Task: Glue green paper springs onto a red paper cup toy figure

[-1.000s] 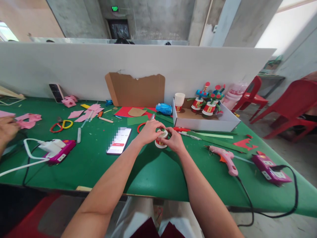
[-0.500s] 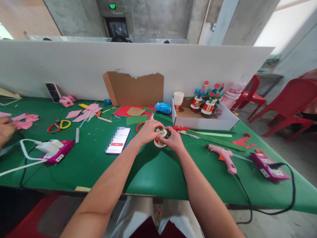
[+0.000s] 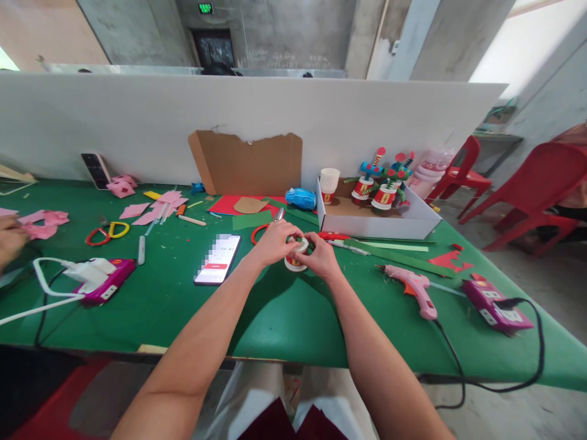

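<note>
An upturned paper cup (image 3: 294,255), white with a red band, stands on the green table (image 3: 284,318) in front of me. My left hand (image 3: 273,242) wraps its left side and my right hand (image 3: 321,256) grips its right side. Both hands press on the cup's top, where a bit of green shows between the fingers. A metal blade tip pokes up past my left hand. Red-handled scissors (image 3: 331,236) lie just behind my right hand.
A phone (image 3: 217,258) lies left of my hands. A pink glue gun (image 3: 411,283) and magenta power strip (image 3: 494,304) sit right. A white box (image 3: 415,226) holds decorated cups (image 3: 384,197). Another person's hand (image 3: 10,239) is far left, near pink paper scraps.
Both hands stay on the cup with only small finger shifts. The view has drifted slightly, and the other person's hand at far left has moved a little.
</note>
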Demonstrator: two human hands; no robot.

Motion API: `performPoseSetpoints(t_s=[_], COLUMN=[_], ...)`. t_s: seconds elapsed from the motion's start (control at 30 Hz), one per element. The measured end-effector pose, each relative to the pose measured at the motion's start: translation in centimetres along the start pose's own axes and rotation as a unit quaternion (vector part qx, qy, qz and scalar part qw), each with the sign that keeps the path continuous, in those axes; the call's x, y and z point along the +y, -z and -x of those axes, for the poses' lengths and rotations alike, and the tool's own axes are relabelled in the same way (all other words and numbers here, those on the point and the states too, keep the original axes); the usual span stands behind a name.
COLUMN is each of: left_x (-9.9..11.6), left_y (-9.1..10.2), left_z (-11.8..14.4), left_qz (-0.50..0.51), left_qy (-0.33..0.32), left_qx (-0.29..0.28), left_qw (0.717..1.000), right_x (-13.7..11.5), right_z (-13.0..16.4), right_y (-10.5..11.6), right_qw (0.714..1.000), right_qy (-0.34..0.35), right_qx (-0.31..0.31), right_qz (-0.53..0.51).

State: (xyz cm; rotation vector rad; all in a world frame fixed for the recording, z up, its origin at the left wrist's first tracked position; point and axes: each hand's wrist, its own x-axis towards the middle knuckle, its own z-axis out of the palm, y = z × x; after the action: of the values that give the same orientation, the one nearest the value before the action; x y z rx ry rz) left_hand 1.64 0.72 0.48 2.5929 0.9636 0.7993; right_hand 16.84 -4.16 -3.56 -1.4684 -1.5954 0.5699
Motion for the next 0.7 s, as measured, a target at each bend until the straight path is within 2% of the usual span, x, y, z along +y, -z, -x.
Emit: performPoseSetpoints(t_s=[0.17,0.3,0.43,0.7], left_x=[0.1,0.2,0.2,-0.1], left_y=[0.1,0.1,0.1,-0.1], left_z=[0.0,0.2,0.3,0.6], left_qz=[0.006,0.017,0.012,-0.02], left_qy=[0.006,0.014,0.018,-0.006], left_qx=[-0.006,0.004,0.005,0.006], left_qw=[1.0,1.0,1.0,1.0], right_x=[0.1,-0.2,-0.1,-0.1], right_z=[0.1,0.2,0.0,-0.2], right_y=[0.0,0.5,1.2,1.1], right_qw=[1.0,0.997,0.996,0.996], right_qy=[-0.002,0.037,0.056,0.081], right_qx=[-0.021,-0.032,-0.012,0.033], right_qz=[-0.013,-0.058,-0.072,-0.008])
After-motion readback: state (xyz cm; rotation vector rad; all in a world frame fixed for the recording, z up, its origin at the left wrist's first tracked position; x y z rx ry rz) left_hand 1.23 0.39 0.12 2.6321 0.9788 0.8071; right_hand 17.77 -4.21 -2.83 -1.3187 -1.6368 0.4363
